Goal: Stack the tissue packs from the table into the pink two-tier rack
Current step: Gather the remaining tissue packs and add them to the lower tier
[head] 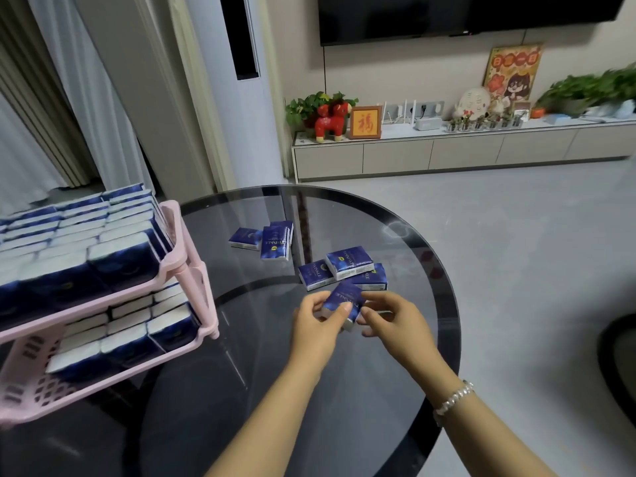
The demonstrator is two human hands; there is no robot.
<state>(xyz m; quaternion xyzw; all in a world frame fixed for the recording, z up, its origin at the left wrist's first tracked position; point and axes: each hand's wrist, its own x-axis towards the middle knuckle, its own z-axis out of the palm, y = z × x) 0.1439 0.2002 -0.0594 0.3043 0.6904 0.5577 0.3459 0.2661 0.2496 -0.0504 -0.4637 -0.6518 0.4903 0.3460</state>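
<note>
- One tissue pack point(342, 304) is held up between both hands just above the bench point(344, 390), toward its middle and nearer the person's edge than the loose packs.
- The left hand point(318, 327) pinches the pack's near left end, thumb on top and fingers point(339, 313) curled under; the right hand point(392, 321) pinches its right end the same way, so both sets of fingers are clamped on it.
- To do this step well, I'd say pass the pack fully to the left hand, turn it to match the rows, then carry it left to the pink rack point(186, 266) at the bench's left edge.
- Just beyond the hands lie three loose packs point(347, 263), overlapping; further on, toward the far edge, three more packs point(273, 242).
- The rack's top tier looks packed full; the lower tier point(38, 390) shows bare pink floor at its near end, likely the place for this one.
</note>
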